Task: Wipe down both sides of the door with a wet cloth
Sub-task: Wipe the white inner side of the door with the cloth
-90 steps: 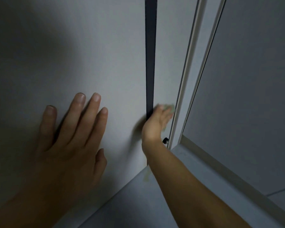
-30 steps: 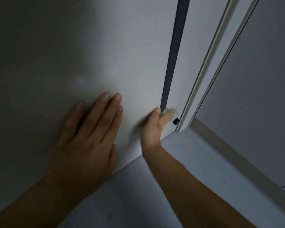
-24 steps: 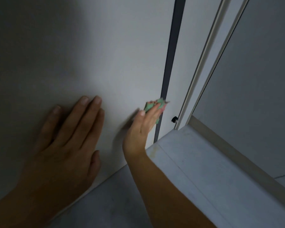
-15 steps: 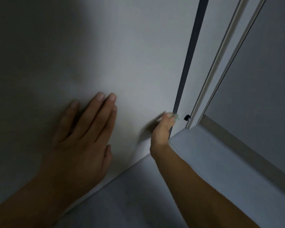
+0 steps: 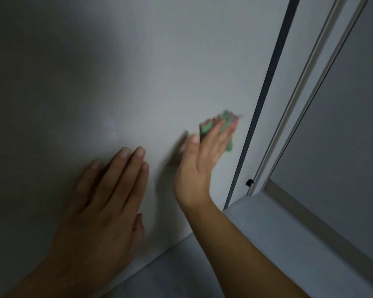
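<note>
The pale door (image 5: 138, 72) fills the left and middle of the view, seen low down near the floor. My right hand (image 5: 202, 160) presses a crumpled green cloth (image 5: 223, 125) flat against the door's face with straight fingers, just left of the door's dark edge (image 5: 265, 100). The cloth and fingertips are blurred by motion. My left hand (image 5: 108, 198) rests flat on the door with its fingers straight, lower and to the left of the right hand.
A white door frame (image 5: 306, 87) runs up at the right of the dark edge. A small black stopper (image 5: 249, 182) sits at the frame's foot. A grey wall panel (image 5: 342, 136) stands at the right, with a grey threshold (image 5: 278, 233) and floor below.
My right hand moved up and left from the door's bottom edge onto its face, and the green cloth now shows above the fingers. My left hand stayed flat on the door.
</note>
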The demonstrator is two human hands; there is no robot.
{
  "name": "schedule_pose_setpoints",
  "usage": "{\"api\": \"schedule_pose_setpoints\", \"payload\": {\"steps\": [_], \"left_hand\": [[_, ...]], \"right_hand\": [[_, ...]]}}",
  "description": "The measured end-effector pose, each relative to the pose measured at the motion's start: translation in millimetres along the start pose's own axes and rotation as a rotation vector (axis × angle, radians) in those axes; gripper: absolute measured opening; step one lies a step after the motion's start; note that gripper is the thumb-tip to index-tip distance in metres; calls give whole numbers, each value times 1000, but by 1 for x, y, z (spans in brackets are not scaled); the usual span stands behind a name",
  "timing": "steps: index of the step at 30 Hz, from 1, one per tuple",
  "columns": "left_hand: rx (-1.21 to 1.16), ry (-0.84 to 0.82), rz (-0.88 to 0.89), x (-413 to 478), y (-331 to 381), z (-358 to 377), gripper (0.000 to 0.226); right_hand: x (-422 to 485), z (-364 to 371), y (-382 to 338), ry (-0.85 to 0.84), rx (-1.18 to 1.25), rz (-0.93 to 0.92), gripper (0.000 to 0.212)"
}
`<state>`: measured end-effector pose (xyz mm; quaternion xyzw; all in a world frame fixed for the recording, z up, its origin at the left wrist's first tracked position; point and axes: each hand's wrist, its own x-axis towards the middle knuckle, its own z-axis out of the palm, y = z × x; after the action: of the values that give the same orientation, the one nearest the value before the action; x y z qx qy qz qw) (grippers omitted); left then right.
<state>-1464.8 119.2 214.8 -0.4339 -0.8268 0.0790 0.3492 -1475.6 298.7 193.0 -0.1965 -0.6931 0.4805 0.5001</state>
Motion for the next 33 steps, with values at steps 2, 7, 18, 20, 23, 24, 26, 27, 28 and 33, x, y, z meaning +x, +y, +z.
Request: {"api": "schedule_pose_setpoints", "payload": {"steps": [2,7,18,20,23,24,26,27,28,33], "left_hand": [[25,23,-27,0,-12,-9,82],[12,53,-60,-5,-22,-18,81],[27,-63,27,-17,12,20,77],[14,-67,32,-17,18,27,76],[25,-66,55,-14,27,38,80],[31,-62,59,-13,29,42,79],[31,-50,53,-11,35,49,76],[29,-51,51,-10,39,53,76],[20,-57,56,-10,42,58,76],[-1,-128,72,-10,63,76,81]], "right_hand": [[21,6,-50,-36,-39,-208,65],[27,-1,-51,-97,-129,-403,62],[-96,2,125,-47,164,846,61],[-100,4,112,-110,179,727,78],[-129,7,101,-158,309,606,74],[-136,4,109,-148,312,660,69],[-129,0,139,-84,330,967,67],[-121,-3,157,-58,343,1097,68],[-112,-7,176,-6,383,1174,68],[-64,-36,242,234,540,1346,73]]}}
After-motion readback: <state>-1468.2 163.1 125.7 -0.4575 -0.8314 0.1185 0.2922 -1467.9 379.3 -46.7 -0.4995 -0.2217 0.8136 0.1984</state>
